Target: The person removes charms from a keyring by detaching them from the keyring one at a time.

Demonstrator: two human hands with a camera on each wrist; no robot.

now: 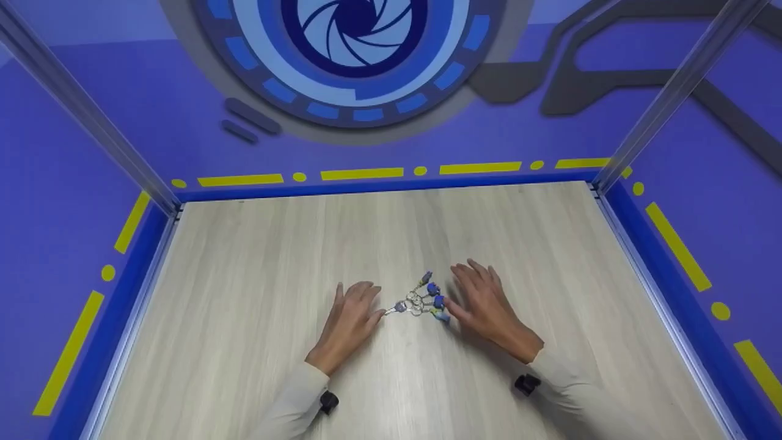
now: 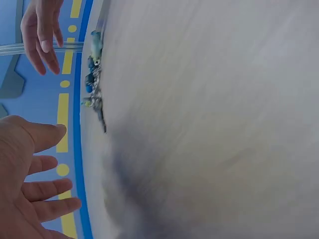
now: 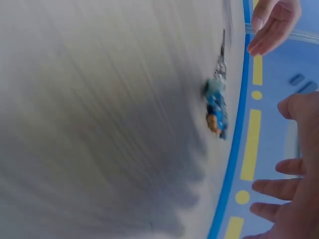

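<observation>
A bunch of keyrings with small blue and yellow-green charms and a key lies on the wooden table between both hands. The key points toward the left hand, which hovers beside it with fingers spread. On the other side, the right hand is held above the table with its thumb close to the charms. In the left wrist view, the left hand holds nothing. From the right wrist, the right hand also holds nothing, and an orange-and-blue figure charm shows among the charms.
The wooden tabletop is bounded by a blue back wall with yellow marks and by side walls. Metal posts stand at the back corners. Each sleeve bears a black wrist device.
</observation>
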